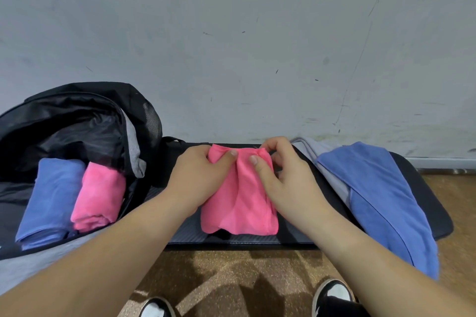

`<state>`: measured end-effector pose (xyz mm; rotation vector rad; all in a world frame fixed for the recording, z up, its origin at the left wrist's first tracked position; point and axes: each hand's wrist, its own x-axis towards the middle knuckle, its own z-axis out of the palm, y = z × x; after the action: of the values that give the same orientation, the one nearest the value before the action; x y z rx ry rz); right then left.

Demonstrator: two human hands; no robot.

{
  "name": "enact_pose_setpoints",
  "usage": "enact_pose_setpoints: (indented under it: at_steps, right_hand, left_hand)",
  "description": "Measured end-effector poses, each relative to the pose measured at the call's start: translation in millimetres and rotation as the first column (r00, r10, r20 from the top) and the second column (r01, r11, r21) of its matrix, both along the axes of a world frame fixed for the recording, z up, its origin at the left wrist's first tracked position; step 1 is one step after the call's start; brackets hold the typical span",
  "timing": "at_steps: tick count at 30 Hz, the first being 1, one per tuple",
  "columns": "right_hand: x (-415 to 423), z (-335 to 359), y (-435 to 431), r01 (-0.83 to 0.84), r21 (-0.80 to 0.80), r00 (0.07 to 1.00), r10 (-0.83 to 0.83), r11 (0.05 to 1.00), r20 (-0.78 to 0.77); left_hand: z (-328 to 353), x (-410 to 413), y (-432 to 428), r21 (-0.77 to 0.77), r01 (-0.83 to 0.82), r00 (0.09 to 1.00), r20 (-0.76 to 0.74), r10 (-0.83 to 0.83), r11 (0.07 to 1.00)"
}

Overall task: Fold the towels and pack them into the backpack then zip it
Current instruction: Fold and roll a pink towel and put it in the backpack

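Both hands grip the pink towel (pixel 239 195) at the centre of the black surface (pixel 425 188): the left hand (pixel 203 175) pinches its far left corner, the right hand (pixel 280 175) its far right corner. At 9 o'clock the open backpack (pixel 77 116) holds a folded blue towel (pixel 49 201) and a folded pink one (pixel 99 195). At 3 o'clock lies an unfolded blue towel (pixel 381 195).

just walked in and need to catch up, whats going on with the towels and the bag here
A person is folding a pink towel on a black mat, the left hand and right hand both pinching its far edge. The black backpack lies open on the left with a folded blue towel and a folded pink one already inside. Another blue towel lies unfolded on the right, over a grey one.
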<state>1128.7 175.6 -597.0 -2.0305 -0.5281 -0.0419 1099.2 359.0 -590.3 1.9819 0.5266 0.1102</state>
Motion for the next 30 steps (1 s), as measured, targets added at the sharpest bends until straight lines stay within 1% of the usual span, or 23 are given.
enact_pose_setpoints:
  at_steps: [4,7,10,12,14,16,17,20,21,23,25,30]
  right_hand:
    - [9.5,-2.1,-3.7,0.121,-0.137,0.989,-0.107,0.983,0.104]
    - [10.9,-1.5,-1.8,0.145,-0.218,0.978,-0.106,0.965,0.181]
    - [4.3,2.5,3.8,0.135,-0.302,0.966,-0.058,0.944,0.252]
    - [1.3,6.0,6.2,0.139,-0.306,0.966,-0.06,0.942,0.253]
    - [-0.8,7.3,6.5,0.131,-0.28,0.973,-0.069,0.951,0.223]
    - [-2.1,7.8,5.3,0.114,-0.253,0.981,-0.069,0.961,0.179]
    - [-2.6,8.3,4.7,0.106,-0.226,0.986,-0.072,0.968,0.15]
    - [-4.8,9.6,3.8,0.066,-0.091,0.998,-0.065,0.994,0.012]
    - [-6.0,9.4,4.1,0.049,-0.05,0.998,-0.05,0.998,-0.03]
    - [-8.8,5.8,6.1,0.016,0.032,0.995,-0.013,0.999,-0.099]
    - [-8.6,1.5,7.6,0.001,0.063,0.99,0.008,0.998,-0.143]
    - [-4.9,-2.5,6.0,-0.114,0.005,0.97,0.113,0.993,-0.214]
  left_hand:
    - [14.0,-6.2,-8.2,-0.162,0.06,0.987,-0.136,-0.082,0.985]
    - [25.6,-15.2,-13.0,-0.311,0.102,0.955,-0.234,-0.18,0.945]
    - [27.6,-17.9,-15.7,-0.431,0.117,0.944,-0.232,-0.236,0.895]
    - [28.6,-17.4,-19.2,-0.494,0.109,0.952,-0.198,-0.233,0.863]
    - [26.9,-17.4,-22.4,-0.484,0.114,0.965,-0.154,-0.213,0.868]
    - [23.1,-17.3,-25.3,-0.43,0.132,0.976,-0.102,-0.194,0.893]
    - [21.5,-18.2,-26.0,-0.385,0.15,0.979,-0.069,-0.191,0.911]
    - [18.8,-19.1,-23.6,-0.129,0.186,0.982,0.057,-0.18,0.974]
    - [17.8,-18.7,-22.7,-0.102,0.185,0.98,0.091,-0.176,0.977]
    - [16.9,-18.9,-23.3,-0.155,0.189,0.977,0.133,-0.169,0.97]
    - [14.8,-18.2,-25.2,-0.234,0.209,0.974,0.14,-0.18,0.95]
    - [14.6,-16.6,-23.8,-0.307,0.213,0.971,0.168,-0.167,0.927]
